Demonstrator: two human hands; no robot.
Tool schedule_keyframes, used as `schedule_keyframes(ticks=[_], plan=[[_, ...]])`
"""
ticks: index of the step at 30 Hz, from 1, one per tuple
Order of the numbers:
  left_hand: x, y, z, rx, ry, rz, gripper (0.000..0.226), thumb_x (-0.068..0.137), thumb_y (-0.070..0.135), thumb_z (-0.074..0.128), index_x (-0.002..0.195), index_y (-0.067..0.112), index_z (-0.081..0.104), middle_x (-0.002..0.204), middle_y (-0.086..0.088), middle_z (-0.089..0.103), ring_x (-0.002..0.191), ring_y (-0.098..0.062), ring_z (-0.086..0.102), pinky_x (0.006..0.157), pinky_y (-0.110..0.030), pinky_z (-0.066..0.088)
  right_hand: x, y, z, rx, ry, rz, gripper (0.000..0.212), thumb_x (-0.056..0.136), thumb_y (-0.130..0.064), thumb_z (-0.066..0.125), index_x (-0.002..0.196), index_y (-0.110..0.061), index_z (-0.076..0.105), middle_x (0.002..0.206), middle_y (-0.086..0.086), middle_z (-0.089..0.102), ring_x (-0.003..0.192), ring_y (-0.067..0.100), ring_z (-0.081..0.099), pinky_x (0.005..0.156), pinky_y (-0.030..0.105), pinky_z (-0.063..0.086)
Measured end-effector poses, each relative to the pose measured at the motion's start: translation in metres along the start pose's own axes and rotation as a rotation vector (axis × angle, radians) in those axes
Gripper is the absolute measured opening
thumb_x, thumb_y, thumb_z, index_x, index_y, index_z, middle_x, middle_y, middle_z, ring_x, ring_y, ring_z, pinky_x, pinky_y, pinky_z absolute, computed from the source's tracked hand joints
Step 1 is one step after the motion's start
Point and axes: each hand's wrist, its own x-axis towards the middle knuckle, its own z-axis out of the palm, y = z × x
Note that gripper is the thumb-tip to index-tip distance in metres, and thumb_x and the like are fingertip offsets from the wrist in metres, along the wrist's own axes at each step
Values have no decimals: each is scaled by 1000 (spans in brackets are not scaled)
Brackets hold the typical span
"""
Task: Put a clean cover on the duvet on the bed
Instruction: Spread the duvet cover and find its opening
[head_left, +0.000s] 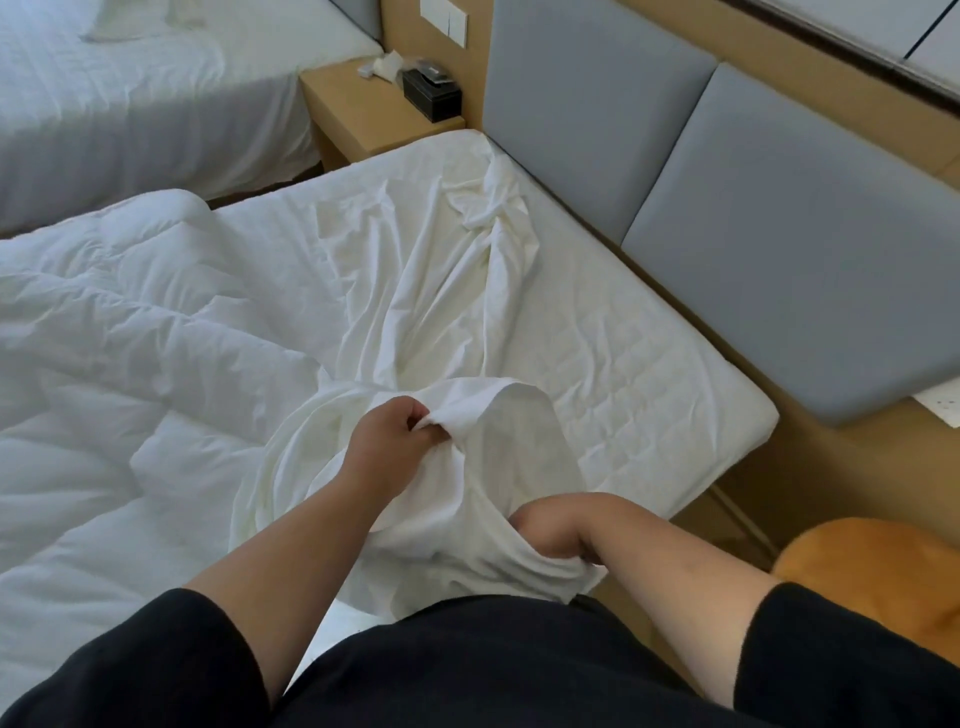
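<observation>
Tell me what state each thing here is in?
Duvet cover: crumpled, off the duvet.
Duvet: bare, bunched on the bed.
Left hand: gripping the cover's edge.
Right hand: gripping the cover, fingers hidden in the fabric.
Tissue box: standing on the nightstand.

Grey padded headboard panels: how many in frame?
2. One grey padded headboard panel stands behind the mattress's far corner by the wooden nightstand; the other adjoins it on the right. More may lie outside view.

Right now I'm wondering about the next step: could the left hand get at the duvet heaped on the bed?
Probably yes, once it lets go. The left hand pinches an edge of the duvet cover, so it is busy. The duvet lies just beside it on the bed, with nothing between.
</observation>
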Motion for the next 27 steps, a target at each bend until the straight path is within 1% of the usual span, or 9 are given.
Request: schedule_keyframes(ticks=[2, 6, 10, 13, 15, 19, 21, 25, 27], plan=[[0, 1, 1, -65, 3, -41, 32, 91, 30, 68, 70, 12, 52, 65, 5, 52, 60, -15, 46, 56, -27, 36, 16, -6, 13, 77, 240, -132, 59, 93, -47, 62, 145, -27, 44, 132, -4, 59, 117, 19, 58, 101, 34, 45], [-4, -4, -3, -110, -58, -52, 45, 94, 33, 62, 66, 6, 40, 57, 1, 37, 53, -16, 34, 55, -32, 31, 27, -14, 10, 612, 711, -339, 19, 100, -31, 54, 115, -26, 64, 105, -15, 67, 94, 1, 62, 81, 19, 49], [-17, -6, 3, -79, -22, -52, 30, 96, 33, 61, 79, 8, 65, 63, 5, 58, 57, -14, 50, 62, -32, 44, 36, -16, -6, 721, 664, -274, 26, 95, -27, 55, 119, -33, 63, 98, -1, 71, 92, 16, 67, 83, 26, 52], [-25, -1, 2, -86, 169, -109, 29, 93, 43, 65, 83, 16, 63, 76, 4, 65, 71, -12, 60, 63, -24, 44, 43, -28, -8, 704, 592, -329, 23, 89, -34, 65, 112, -36, 66, 93, 0, 72, 87, 13, 69, 86, 25, 53], [-29, 1, 0, -122, 224, -136, 29, 92, 44, 66, 84, 16, 61, 80, 4, 63, 75, -12, 59, 63, -23, 41, 47, -39, -7, 679, 606, -342, 12, 89, -31, 66, 96, -22, 69, 85, -4, 68, 78, 12, 62, 81, 26, 51], [-33, 3, -3, -178, 160, -112, 30, 92, 49, 63, 87, 20, 67, 83, 8, 67, 80, -9, 62, 70, -24, 47, 51, -51, -11, 657, 803, -431, 40, 83, -31, 65, 60, -6, 43, 60, 0, 41, 59, 13, 37, 58, 33, 36], [-32, 7, -4, -186, 153, -100, 32, 89, 51, 66, 85, 19, 68, 80, 7, 68, 78, -8, 63, 71, -26, 49, 50, -58, -12, 638, 854, -489, 39, 82, -33, 62, 55, -16, 40, 58, -4, 41, 57, 11, 37, 55, 31, 35], [-28, 11, -5, -80, 216, -34, 49, 97, 43, 57, 73, 0, 58, 65, -11, 59, 62, -24, 55, 65, -40, 48, 49, -65, -6, 678, 824, -408, 29, 92, -34, 65, 66, -21, 61, 68, -4, 65, 69, 18, 62, 71, 36, 54], [-28, 10, -9, -39, 237, 15, 52, 101, 36, 51, 60, 5, 45, 53, -2, 44, 53, -18, 43, 58, -37, 39, 54, -62, -11, 669, 851, -361, 31, 92, -37, 64, 70, -15, 61, 68, -2, 63, 70, 18, 60, 75, 41, 55]])
